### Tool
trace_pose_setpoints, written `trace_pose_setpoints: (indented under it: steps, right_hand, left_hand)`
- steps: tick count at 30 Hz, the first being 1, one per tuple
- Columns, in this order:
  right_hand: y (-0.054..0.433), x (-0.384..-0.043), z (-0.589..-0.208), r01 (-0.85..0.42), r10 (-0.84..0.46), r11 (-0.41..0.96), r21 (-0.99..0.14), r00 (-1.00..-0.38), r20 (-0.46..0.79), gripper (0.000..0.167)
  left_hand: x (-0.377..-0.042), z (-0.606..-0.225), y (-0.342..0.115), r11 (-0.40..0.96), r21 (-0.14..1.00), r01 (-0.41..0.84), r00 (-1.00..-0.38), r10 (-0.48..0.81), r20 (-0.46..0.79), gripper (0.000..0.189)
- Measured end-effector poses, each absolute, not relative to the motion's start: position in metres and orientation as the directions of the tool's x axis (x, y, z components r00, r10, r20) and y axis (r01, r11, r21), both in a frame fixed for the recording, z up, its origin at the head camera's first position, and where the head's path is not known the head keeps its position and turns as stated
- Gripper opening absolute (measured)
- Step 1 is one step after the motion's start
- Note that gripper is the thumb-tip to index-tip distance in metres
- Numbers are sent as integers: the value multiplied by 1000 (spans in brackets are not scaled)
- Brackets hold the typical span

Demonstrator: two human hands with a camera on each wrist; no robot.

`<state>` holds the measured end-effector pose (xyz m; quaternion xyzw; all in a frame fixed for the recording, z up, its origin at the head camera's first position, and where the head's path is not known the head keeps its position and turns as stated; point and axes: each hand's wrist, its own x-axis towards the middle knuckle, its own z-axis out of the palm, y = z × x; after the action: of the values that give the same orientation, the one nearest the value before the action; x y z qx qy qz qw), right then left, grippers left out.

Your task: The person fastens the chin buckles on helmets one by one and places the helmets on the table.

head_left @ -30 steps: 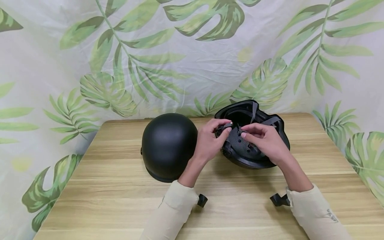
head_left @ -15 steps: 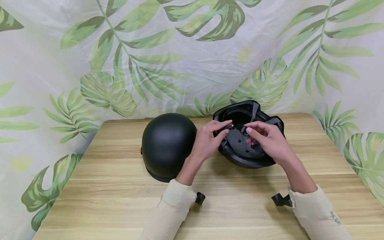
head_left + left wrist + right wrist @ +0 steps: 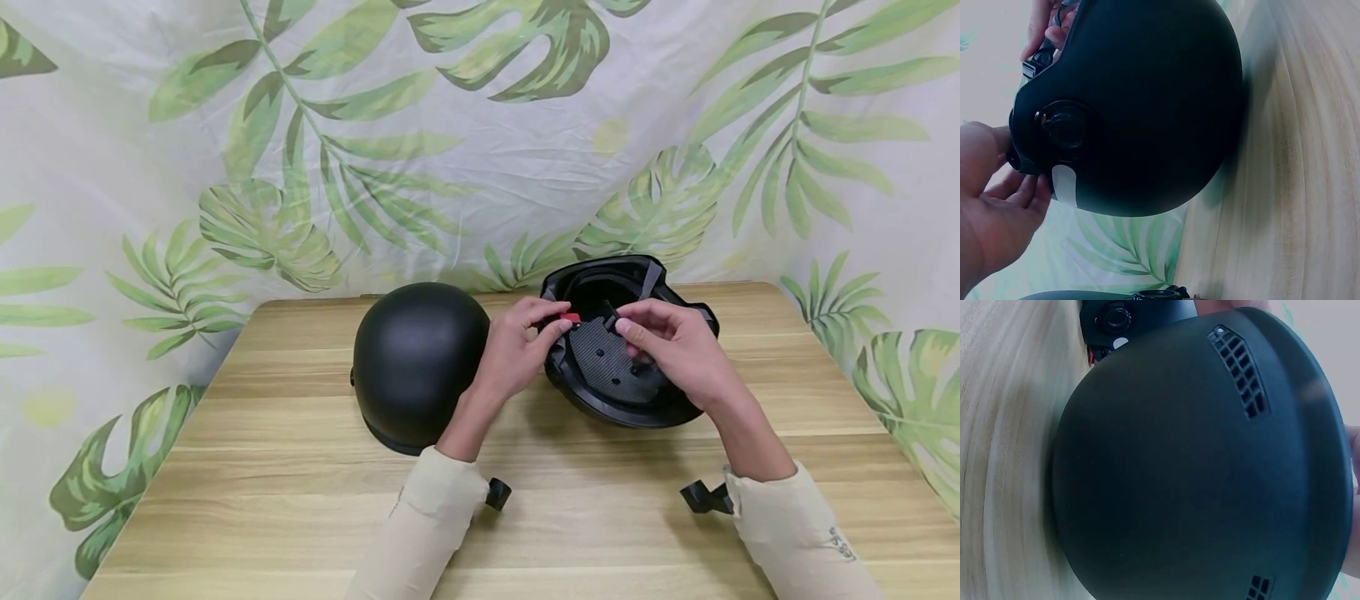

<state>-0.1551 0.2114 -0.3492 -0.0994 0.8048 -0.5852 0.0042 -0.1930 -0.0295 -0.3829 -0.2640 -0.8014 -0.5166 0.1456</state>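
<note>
The left hand (image 3: 516, 350) pinches a small red piece (image 3: 572, 317) between the tips of thumb and forefinger; the lie of its other fingers is hard to tell from above. The right hand (image 3: 682, 354) has thumb and forefinger pressed together on a black buckle (image 3: 609, 318), its remaining fingers bent beneath. Red piece and buckle are apart, facing each other over the hollow of an upturned helmet (image 3: 607, 375).

That helmet lies opening-up near the far edge of the surface (image 3: 300, 500), right of its middle, with a grey strap (image 3: 650, 279) at its far rim and a ribbed lining with dark studs inside. The left wrist view shows a round knob (image 3: 1066, 130) and a pale patch (image 3: 1065, 185) on its shell, with the left fingers by the rim; the right wrist view shows a mesh vent (image 3: 1241, 372). A second helmet (image 3: 420, 367) sits dome-up towards the far left corner, just beside the left hand.

Half a second earlier, the pieces between the hands ran together in one dark line, touching or nearly so; now there is a gap, and the red shows plainly. The upturned helmet's far rim has shifted slightly to the right. The second helmet has stayed put.
</note>
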Motion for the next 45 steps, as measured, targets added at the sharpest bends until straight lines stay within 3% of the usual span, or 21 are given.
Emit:
trace_pose_setpoints:
  steps: [7,14,24,45]
  right_hand:
    - [213,-160,-354,-139,-183,292,-946,-979,87,36]
    - [214,-164,-358,-172,-215,274,-946,-970,114,35]
    - [213,-164,-356,-141,-243,235,-962,-967,83,36]
    - [219,-164,-353,-172,-285,363,-916,-956,67,31]
  left_hand:
    - [-191,-381,-27,276,725,631,-775,206,597,32]
    - [-189,-382,-23,260,746,614,-789,191,583,35]
    - [-188,-382,-19,126,786,606,-791,203,577,33]
    - [-189,-380,-22,353,694,627,-775,371,512,27]
